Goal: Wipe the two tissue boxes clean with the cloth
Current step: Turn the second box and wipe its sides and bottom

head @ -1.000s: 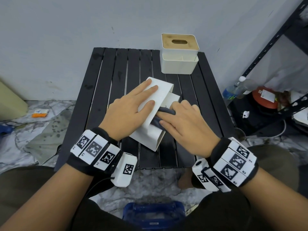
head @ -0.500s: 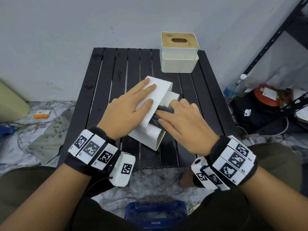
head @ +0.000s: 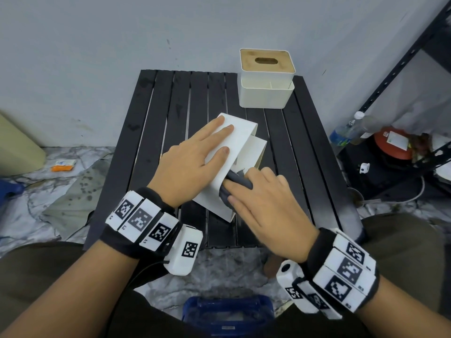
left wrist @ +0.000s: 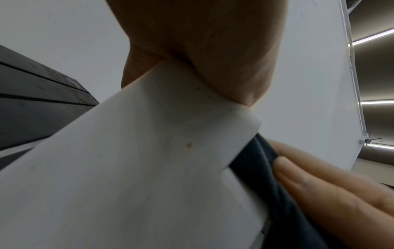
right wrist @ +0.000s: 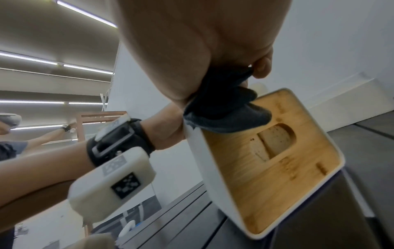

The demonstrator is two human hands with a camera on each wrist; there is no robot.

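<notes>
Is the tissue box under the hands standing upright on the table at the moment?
No, the near tissue box lies tipped on its side, its wooden top facing the right hand.

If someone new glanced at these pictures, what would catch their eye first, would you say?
Probably the white tissue box tipped on its side mid-table, with the left hand pressed flat on it. The right hand rubs a dark cloth against its wooden-lidded face. Next, the second tissue box, upright at the slatted black table's far edge.
</notes>
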